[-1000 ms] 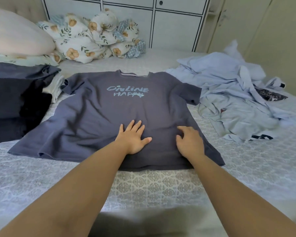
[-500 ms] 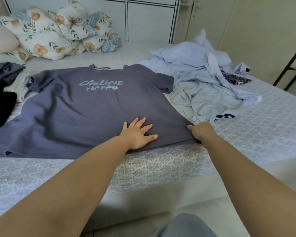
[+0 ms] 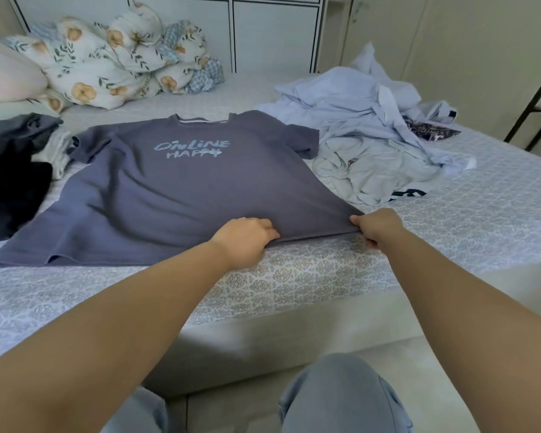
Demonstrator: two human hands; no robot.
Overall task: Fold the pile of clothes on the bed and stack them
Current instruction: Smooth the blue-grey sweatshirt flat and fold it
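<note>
My left fingers [image 3: 270,230] and right fingers [image 3: 358,220] pinch the hem of the grey T-shirt [image 3: 181,189], spread flat on the bed [image 3: 310,276], probably for folding. Unfolded clothes [image 3: 366,120] wait at two o'clock.

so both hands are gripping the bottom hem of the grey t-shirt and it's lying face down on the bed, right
Not quite. The left hand and right hand do grip the bottom hem of the grey t-shirt, and it lies on the bed, but it is face up: the head view shows its light blue printed lettering on top.
</note>
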